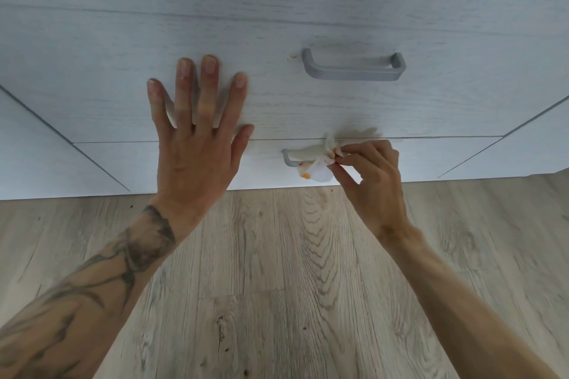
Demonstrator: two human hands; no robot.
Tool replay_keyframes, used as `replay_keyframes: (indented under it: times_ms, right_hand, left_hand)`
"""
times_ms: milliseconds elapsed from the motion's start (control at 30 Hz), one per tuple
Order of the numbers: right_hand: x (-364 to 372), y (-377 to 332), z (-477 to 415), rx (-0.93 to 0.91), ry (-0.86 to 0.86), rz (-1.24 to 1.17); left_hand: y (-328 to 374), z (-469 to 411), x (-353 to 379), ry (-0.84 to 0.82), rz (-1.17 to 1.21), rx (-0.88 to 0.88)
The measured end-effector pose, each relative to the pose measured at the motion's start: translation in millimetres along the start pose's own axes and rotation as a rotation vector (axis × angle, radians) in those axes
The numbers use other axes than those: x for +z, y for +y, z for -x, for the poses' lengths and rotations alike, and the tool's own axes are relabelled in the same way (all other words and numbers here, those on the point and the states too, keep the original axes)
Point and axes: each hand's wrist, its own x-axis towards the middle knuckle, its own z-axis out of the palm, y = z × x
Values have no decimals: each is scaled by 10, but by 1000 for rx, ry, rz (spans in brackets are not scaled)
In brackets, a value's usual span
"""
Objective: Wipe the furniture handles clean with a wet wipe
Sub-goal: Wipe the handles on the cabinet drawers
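Currently the wet wipe (320, 154), orange-stained, is pinched in the right hand (371, 175) and wrapped over the lower drawer handle (288, 158). Left hand (197, 132) is laid flat, fingers spread, holding nothing, on the upper drawer front (92, 71). Upper handle (354, 69) is left bare, orange smear (292, 56) just beside it.

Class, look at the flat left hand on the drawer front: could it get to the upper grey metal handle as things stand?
Probably yes. The left hand lies open on the pale wood-grain drawer front, and only bare panel shows between it and the upper grey metal handle. The right hand works lower, holding the stained white wet wipe.
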Motion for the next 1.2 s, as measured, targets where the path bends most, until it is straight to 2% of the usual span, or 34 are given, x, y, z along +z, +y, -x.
replay_keyframes:
  times_ms: [200, 333, 600, 733, 967, 1200]
  right_hand:
    - [29, -102, -53, 7, -69, -74]
    - [8, -135, -61, 93, -58, -114]
    - [24, -57, 50, -43, -75, -10]
    - [91, -15, -37, -55, -24, -53]
    - [101, -41, -92, -74, -69, -120]
    - [189, -206, -88, -16, -47, -122]
  left_hand:
    - [3, 0, -3, -18, 5, -4]
    - [1, -5, -18, -30, 21, -2]
    - [9, -8, -34, -33, 25, -5]
    - [12, -9, -30, -34, 18, -8]
    - [14, -3, -12, -29, 13, -6]
    - [25, -10, -7, -20, 2, -13]
